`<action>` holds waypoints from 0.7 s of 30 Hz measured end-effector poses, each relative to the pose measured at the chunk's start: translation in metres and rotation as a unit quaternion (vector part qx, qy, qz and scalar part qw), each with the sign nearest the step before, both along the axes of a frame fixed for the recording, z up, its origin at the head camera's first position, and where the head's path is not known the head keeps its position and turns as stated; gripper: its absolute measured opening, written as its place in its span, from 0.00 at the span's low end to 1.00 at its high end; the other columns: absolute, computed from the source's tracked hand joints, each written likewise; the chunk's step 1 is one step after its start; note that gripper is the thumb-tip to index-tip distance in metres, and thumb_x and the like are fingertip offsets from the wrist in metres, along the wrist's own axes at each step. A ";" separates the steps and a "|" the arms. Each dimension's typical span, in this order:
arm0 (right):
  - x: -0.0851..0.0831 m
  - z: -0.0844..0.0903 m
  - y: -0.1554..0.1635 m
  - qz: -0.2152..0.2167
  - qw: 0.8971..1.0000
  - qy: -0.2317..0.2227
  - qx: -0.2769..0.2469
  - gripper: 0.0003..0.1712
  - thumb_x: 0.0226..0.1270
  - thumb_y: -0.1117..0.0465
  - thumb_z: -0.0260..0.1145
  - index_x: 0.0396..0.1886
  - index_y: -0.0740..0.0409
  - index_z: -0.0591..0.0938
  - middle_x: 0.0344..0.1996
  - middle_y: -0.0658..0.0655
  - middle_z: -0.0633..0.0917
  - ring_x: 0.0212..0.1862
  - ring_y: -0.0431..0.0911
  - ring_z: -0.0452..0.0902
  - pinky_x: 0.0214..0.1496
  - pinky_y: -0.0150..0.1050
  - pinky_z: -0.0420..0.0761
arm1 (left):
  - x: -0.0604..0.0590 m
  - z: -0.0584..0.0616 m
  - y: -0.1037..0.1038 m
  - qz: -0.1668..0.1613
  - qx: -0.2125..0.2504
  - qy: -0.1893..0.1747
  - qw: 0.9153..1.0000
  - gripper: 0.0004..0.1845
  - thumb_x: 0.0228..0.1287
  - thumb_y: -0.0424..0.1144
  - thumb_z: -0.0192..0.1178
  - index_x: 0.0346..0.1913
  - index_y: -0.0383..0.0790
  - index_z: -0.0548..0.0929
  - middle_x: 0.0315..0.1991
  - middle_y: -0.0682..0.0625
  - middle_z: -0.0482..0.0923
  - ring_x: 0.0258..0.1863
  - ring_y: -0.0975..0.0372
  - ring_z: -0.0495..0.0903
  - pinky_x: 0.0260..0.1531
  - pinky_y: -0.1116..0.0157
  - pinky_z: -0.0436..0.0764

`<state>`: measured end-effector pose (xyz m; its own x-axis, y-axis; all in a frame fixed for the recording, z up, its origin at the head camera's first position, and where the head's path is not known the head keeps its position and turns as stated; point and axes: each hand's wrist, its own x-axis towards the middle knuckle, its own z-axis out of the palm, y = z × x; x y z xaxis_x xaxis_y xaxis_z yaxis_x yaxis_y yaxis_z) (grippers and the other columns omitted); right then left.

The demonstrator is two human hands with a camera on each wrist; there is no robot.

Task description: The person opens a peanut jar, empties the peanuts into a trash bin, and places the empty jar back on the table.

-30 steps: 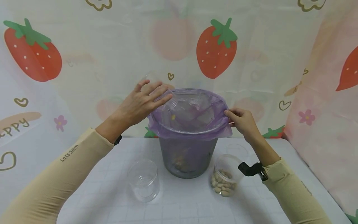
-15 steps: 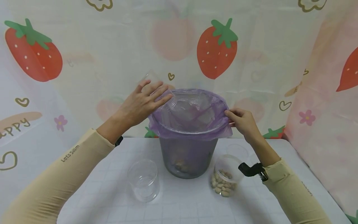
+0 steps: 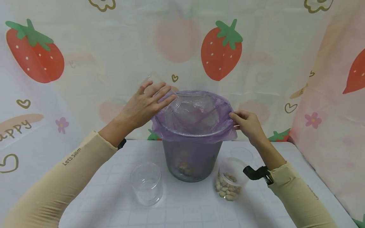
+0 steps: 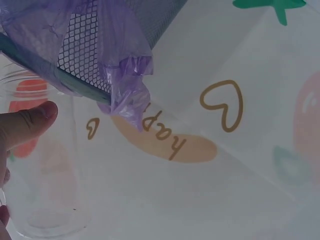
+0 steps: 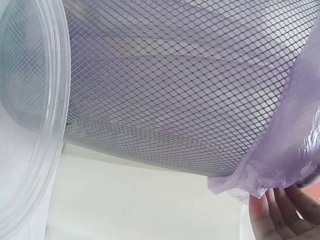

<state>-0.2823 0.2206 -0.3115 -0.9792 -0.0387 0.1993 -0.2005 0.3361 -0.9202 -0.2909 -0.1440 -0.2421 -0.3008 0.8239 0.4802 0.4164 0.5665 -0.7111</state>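
2 grips are in play in the head view. The left grip (image 3: 146, 103) holds a tilted clear jar (image 3: 154, 78), partly hidden by its fingers, beside the left part of the bin (image 3: 192, 160)'s rim. The jar's long axis slants, base up and to the left, mouth down and to the right, so the bin's opening lies right of and below that grip; this slant is the relation that counts. On the opposite side, the right grip (image 3: 248, 123) pinches the purple bag (image 3: 195, 137) that lines the bin and folds over its edge. A brownish mass shows dimly low in the bin, too blurred to name. On the bench (image 3: 182, 209), 1 upright jar (image 3: 146, 183) left of the bin looks empty, and 1 open nut jar (image 3: 229, 182) on the right, nearer the right grip, is partly filled with pale nuts. Behind the nut jar lies a clear disc (image 3: 241, 153), perhaps its lid.

Through the left wrist view, the thumb lies along the tilted jar near its threaded mouth, the other fingers mostly out of frame. The mouth meets the bin's edge in the picture; whether they touch, I cannot tell. Only 1 small dark speck shows near the base.

From the right wrist view, the fingers close on the bag's folded hem, beside the bin's mesh wall; a clear round rim, likely the nut jar's, fills the left side.
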 end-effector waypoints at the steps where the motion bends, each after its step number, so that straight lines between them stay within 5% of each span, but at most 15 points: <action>1: 0.000 0.000 0.000 0.000 1.000 -0.001 0.002 0.29 0.72 0.51 0.60 0.58 0.73 0.76 0.27 0.35 0.80 0.33 0.30 0.78 0.38 0.24 0.82 | 0.000 0.000 0.000 0.001 0.000 -0.002 1.000 0.37 0.51 0.29 0.71 0.67 0.49 0.72 0.65 0.45 0.72 0.67 0.51 0.66 0.64 0.50 0.64; 13: 0.001 -0.001 0.000 0.001 1.000 -0.003 0.001 0.30 0.72 0.50 0.60 0.59 0.73 0.76 0.28 0.35 0.80 0.34 0.31 0.77 0.39 0.24 0.82 | 0.001 0.000 0.000 -0.010 0.019 -0.008 1.000 0.35 0.53 0.27 0.69 0.66 0.48 0.73 0.64 0.44 0.73 0.65 0.50 0.67 0.63 0.48 0.65; 21: 0.000 -0.001 0.000 -0.002 1.000 -0.003 0.002 0.30 0.72 0.50 0.60 0.58 0.73 0.76 0.28 0.34 0.80 0.33 0.31 0.77 0.39 0.24 0.82 | 0.004 0.000 0.003 -0.020 0.075 -0.015 0.997 0.35 0.50 0.31 0.73 0.63 0.44 0.74 0.61 0.43 0.75 0.63 0.48 0.71 0.58 0.46 0.68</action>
